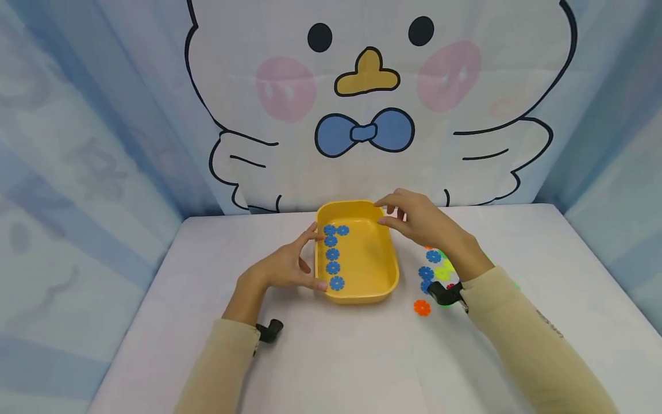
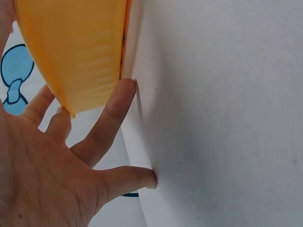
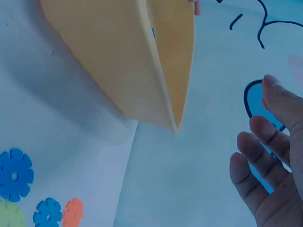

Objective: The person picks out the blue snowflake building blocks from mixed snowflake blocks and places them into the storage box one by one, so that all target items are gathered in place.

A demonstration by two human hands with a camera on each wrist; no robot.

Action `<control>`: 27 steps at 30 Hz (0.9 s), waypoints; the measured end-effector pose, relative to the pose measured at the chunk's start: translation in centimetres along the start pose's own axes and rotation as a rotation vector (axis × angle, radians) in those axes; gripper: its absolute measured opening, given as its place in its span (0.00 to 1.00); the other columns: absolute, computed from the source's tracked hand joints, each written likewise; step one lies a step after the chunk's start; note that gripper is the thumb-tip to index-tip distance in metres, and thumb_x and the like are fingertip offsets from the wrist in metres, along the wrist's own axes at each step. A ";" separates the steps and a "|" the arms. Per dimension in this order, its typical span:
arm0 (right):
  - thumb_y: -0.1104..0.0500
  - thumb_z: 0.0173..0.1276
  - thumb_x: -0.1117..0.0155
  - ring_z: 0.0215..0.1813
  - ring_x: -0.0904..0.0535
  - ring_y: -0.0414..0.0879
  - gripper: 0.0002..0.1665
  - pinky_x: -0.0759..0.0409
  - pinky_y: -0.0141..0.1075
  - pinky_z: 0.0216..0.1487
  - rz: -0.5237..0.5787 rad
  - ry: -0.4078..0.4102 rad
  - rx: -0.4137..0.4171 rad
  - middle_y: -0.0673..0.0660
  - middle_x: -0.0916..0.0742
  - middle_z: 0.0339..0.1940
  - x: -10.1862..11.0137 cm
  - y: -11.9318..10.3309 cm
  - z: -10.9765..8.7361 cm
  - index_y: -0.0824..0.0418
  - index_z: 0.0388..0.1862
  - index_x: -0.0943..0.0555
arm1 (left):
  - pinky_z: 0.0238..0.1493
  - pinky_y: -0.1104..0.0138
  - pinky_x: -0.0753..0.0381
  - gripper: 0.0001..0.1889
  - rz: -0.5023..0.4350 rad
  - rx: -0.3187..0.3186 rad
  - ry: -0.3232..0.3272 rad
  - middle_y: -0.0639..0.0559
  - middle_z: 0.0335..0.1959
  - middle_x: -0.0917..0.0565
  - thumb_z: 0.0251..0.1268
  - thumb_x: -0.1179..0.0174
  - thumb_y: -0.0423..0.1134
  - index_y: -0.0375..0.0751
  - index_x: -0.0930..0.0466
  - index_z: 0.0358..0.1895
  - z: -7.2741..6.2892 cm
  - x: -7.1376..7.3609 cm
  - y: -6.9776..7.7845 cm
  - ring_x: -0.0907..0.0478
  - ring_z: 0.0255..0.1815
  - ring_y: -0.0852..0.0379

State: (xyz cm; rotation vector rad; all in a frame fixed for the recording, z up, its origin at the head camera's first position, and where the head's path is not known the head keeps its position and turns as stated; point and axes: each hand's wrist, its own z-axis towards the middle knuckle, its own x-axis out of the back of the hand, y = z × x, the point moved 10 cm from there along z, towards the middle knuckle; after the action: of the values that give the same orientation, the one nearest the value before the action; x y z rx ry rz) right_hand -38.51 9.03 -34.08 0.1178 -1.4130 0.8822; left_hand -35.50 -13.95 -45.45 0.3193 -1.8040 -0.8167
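Note:
A yellow rectangular tray (image 1: 364, 296) stands on the white table. Inside it, several blue flower-shaped plastic discs (image 1: 333, 254) form a column along the left side, with one more disc (image 1: 343, 230) beside the top one. My left hand (image 1: 281, 265) is spread along the tray's left wall, thumb and index fingertip at the rim; in the left wrist view its other fingers (image 2: 111, 116) lie beside the outer wall. My right hand (image 1: 414, 215) hovers by the far right corner, holding nothing; the right wrist view shows its loosely bent fingers (image 3: 253, 153) apart from the tray.
Right of the tray lie loose flower discs in blue (image 1: 433, 256), yellow-green (image 1: 443, 272) and orange (image 1: 422, 308), partly hidden by the right forearm. A curtain with a cartoon print (image 1: 364, 172) hangs directly behind the table.

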 end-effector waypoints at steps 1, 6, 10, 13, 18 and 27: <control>0.54 0.74 0.32 0.43 0.23 0.48 0.22 0.16 0.37 0.41 -0.003 0.004 -0.004 0.55 0.17 0.46 0.2 0.2 -0.4 0.56 0.64 0.19 | 0.45 0.62 0.17 0.61 -0.006 -0.006 -0.004 0.72 0.84 0.54 0.41 0.18 0.64 0.67 0.47 0.80 0.0 0.0 0.0 0.18 0.42 0.57; 0.54 0.73 0.31 0.43 0.23 0.46 0.23 0.16 0.37 0.41 -0.016 0.033 -0.019 0.53 0.17 0.46 1.1 1.2 -2.2 0.55 0.64 0.19 | 0.48 0.62 0.17 0.59 -0.039 -0.034 -0.024 0.73 0.84 0.60 0.41 0.19 0.65 0.61 0.45 0.77 0.0 -0.5 0.4 0.18 0.43 0.56; 0.53 0.73 0.31 0.43 0.23 0.46 0.22 0.16 0.35 0.39 -0.014 0.047 -0.022 0.52 0.17 0.45 1.4 1.9 -3.4 0.55 0.64 0.19 | 0.47 0.62 0.18 0.54 -0.019 -0.021 -0.015 0.75 0.84 0.59 0.41 0.19 0.65 0.60 0.41 0.73 0.0 -0.6 0.4 0.19 0.44 0.57; 0.52 0.72 0.30 0.43 0.23 0.45 0.22 0.17 0.34 0.39 -0.025 0.055 -0.017 0.51 0.17 0.45 1.4 2.3 -4.4 0.55 0.63 0.18 | 0.47 0.62 0.18 0.53 -0.005 -0.010 -0.014 0.76 0.84 0.60 0.41 0.20 0.66 0.60 0.39 0.72 0.0 -0.6 0.3 0.19 0.43 0.58; 0.53 0.71 0.29 0.45 0.22 0.45 0.21 0.14 0.40 0.43 -0.062 0.086 -0.001 0.50 0.16 0.46 1.7 3.0 -6.1 0.55 0.61 0.18 | 0.47 0.61 0.18 0.53 0.004 -0.007 -0.014 0.76 0.84 0.59 0.40 0.20 0.67 0.62 0.39 0.71 -0.1 -0.4 0.4 0.19 0.43 0.58; 0.57 0.68 0.26 0.47 0.20 0.47 0.22 0.13 0.42 0.44 -0.012 0.109 -0.005 0.52 0.14 0.49 1.0 4.4 -9.1 0.54 0.60 0.17 | 0.48 0.61 0.18 0.52 0.004 -0.003 -0.013 0.75 0.84 0.61 0.43 0.20 0.63 0.60 0.39 0.72 -0.3 -0.1 0.3 0.18 0.42 0.59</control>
State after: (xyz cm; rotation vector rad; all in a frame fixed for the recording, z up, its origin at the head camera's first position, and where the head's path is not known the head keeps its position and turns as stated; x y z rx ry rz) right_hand -33.93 17.65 -37.00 0.0735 -1.3118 0.8622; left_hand -35.14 -13.80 -45.27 0.3085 -1.8151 -0.8204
